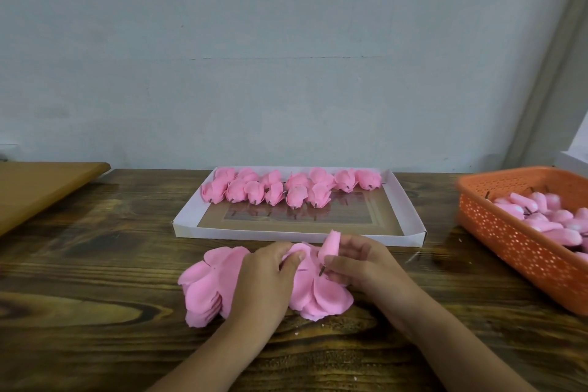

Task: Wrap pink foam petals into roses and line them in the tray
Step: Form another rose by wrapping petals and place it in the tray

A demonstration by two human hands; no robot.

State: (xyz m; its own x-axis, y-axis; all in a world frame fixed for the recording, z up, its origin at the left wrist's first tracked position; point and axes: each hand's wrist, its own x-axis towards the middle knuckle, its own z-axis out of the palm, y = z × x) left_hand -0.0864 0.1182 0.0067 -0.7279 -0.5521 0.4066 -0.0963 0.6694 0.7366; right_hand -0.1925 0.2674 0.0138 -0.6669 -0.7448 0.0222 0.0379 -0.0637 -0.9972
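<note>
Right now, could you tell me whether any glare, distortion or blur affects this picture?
Head view: light is soft and even; the tray floor's glossy panel mirrors the roses; wide-angle distortion bends the wall trim at right; the orange basket looks slightly blurred at the frame edge.

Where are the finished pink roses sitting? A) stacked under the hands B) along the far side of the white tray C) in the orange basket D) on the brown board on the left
B: the finished pink foam roses lie in two rows along the far side of the shallow white cardboard tray, while its near part holds none.
</note>
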